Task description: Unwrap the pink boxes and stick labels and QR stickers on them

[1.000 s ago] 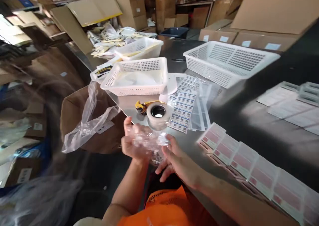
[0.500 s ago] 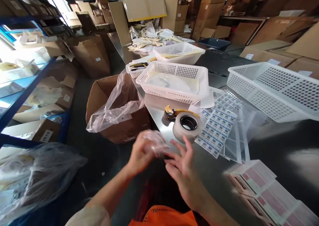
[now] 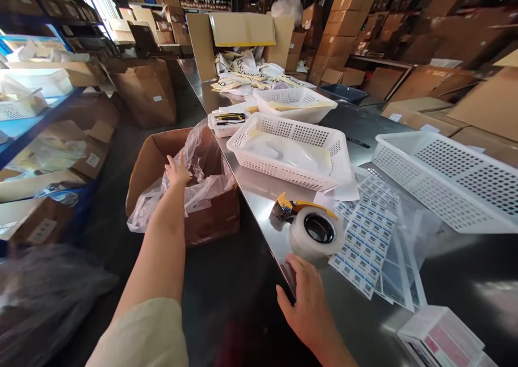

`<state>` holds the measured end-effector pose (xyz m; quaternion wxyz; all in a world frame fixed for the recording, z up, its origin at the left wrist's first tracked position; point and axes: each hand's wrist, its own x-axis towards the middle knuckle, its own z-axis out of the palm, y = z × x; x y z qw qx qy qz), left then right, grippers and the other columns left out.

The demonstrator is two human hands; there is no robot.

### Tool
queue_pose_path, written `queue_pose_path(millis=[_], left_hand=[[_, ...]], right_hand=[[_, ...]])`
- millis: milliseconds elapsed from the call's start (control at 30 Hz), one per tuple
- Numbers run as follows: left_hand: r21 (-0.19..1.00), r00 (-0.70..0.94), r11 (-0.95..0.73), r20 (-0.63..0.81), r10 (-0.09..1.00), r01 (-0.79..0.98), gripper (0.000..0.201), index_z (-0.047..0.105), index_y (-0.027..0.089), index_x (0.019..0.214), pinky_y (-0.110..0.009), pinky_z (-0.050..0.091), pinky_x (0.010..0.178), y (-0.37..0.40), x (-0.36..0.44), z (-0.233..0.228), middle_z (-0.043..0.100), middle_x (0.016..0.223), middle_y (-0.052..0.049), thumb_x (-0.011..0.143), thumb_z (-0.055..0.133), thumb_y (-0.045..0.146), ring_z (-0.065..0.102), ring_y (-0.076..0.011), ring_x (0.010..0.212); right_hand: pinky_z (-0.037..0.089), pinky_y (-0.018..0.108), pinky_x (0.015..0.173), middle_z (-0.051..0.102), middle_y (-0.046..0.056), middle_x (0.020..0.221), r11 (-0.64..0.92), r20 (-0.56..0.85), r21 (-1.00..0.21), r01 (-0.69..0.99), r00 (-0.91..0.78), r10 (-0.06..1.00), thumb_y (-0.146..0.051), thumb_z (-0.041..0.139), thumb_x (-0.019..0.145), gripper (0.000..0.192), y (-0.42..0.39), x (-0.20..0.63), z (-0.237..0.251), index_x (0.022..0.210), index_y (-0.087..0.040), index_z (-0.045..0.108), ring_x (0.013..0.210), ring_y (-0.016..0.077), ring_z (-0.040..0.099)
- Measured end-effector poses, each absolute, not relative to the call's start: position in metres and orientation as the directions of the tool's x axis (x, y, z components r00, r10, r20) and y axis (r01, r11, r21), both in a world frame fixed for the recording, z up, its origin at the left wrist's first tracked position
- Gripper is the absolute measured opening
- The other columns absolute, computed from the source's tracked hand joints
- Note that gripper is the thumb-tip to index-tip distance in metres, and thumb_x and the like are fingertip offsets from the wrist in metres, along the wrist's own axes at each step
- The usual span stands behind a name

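Open and empty, my left hand point(image 3: 177, 171) hangs over the clear plastic liner point(image 3: 194, 186) of the cardboard box point(image 3: 170, 189) left of the worktop point(image 3: 259, 194), while my right hand point(image 3: 309, 302), fingers loose, braces on the near edge beside the tape dispenser point(image 3: 313, 229).

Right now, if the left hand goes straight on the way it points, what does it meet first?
Probably the clear plastic bag lining the cardboard box; the left hand already reaches its edge, though depth is unclear.

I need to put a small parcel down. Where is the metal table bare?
Bare steel lies between the near white basket and the tape dispenser, along the table's left edge. More at the dark near-right stretch. Crowded: label sheets beside the tape, baskets behind.
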<state>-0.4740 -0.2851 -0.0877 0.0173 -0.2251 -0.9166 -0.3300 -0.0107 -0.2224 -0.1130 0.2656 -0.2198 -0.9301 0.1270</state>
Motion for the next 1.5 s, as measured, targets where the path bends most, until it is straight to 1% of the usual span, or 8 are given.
queue_pose_path(millis=[300,500,733,933,1067,1167,1367,1500], left_hand=[[0.410,-0.867,0.809,-0.077,0.492,0.422,0.039,0.059,0.016,0.126,-0.051,0.051,0.098,-0.291,-0.478,-0.123,0.060,0.130,-0.011,0.093,0.063,0.036,0.060,-0.0266,0.115],[0.328,-0.791,0.776,-0.120,0.599,0.538,0.035,0.061,0.016,0.122,-0.046,0.054,0.092,-0.285,-0.442,-0.138,0.063,0.123,-0.010,0.094,0.062,0.037,0.063,-0.0241,0.108],[0.229,-0.641,0.618,0.037,0.767,0.752,0.030,0.065,0.021,0.122,-0.051,0.033,0.115,-0.342,-0.385,-0.135,0.057,0.142,-0.010,0.095,0.057,0.032,0.047,-0.0290,0.136],[0.029,-0.783,0.787,0.130,0.608,0.616,0.092,0.033,0.014,0.152,-0.069,0.001,0.116,-0.411,-0.354,-0.152,0.012,0.166,-0.020,0.075,0.074,0.045,-0.006,-0.0458,0.151],[0.012,-0.852,0.856,0.102,0.513,0.517,0.048,0.052,0.015,0.135,-0.056,0.025,0.115,-0.431,-0.361,-0.154,0.043,0.149,-0.022,0.090,0.057,0.028,0.029,-0.0394,0.145],[0.033,-0.824,0.823,0.000,0.567,0.567,0.024,0.063,0.016,0.110,-0.045,0.043,0.101,-0.435,-0.369,-0.144,0.064,0.118,-0.013,0.095,0.054,0.031,0.059,-0.0261,0.115],[0.070,-0.755,0.762,-0.105,0.647,0.643,0.029,0.060,0.021,0.077,-0.031,0.048,0.082,-0.446,-0.352,-0.098,0.066,0.090,-0.005,0.083,0.065,0.049,0.064,-0.0217,0.088],[0.005,-0.880,0.880,0.016,0.475,0.475,0.029,0.057,0.021,0.079,-0.035,0.047,0.077,-0.459,-0.327,-0.064,0.065,0.092,-0.010,0.095,0.038,0.037,0.064,-0.0256,0.089]], right_hand=[[0.054,0.053,0.088,0.059,0.016,0.120,0.857,0.417,-0.401,0.323,-0.769,0.485,-0.023,0.055,0.089,0.043,-0.221,-0.012,-0.111,0.130,-0.019,0.043,0.109,0.0318,0.059],[0.053,0.050,0.087,0.060,0.012,0.117,0.860,0.405,-0.402,0.313,-0.782,0.474,-0.017,0.054,0.087,0.027,-0.222,-0.011,-0.107,0.113,-0.022,0.053,0.107,0.0300,0.060],[0.051,0.050,0.090,0.059,0.012,0.117,0.834,0.377,-0.469,0.289,-0.789,0.485,-0.012,0.053,0.086,0.022,-0.224,-0.010,-0.106,0.105,-0.020,0.056,0.108,0.0299,0.059],[0.048,0.051,0.090,0.059,0.014,0.117,0.860,0.396,-0.441,0.257,-0.804,0.444,-0.013,0.055,0.086,0.019,-0.222,-0.011,-0.110,0.104,-0.018,0.059,0.110,0.0318,0.056],[0.047,0.049,0.088,0.060,0.013,0.116,0.867,0.388,-0.425,0.259,-0.814,0.433,-0.014,0.055,0.086,0.017,-0.221,-0.011,-0.111,0.102,-0.018,0.060,0.108,0.0312,0.057],[0.047,0.049,0.090,0.060,0.013,0.116,0.868,0.387,-0.422,0.262,-0.813,0.434,-0.013,0.055,0.086,0.016,-0.222,-0.011,-0.112,0.100,-0.018,0.061,0.109,0.0310,0.057],[0.046,0.048,0.089,0.059,0.013,0.118,0.862,0.385,-0.435,0.261,-0.812,0.440,-0.012,0.057,0.085,0.016,-0.223,-0.011,-0.112,0.099,-0.018,0.062,0.110,0.0310,0.056],[0.047,0.048,0.087,0.059,0.014,0.119,0.864,0.379,-0.435,0.255,-0.818,0.432,-0.012,0.058,0.085,0.014,-0.223,-0.010,-0.112,0.096,-0.018,0.063,0.110,0.0316,0.057]])
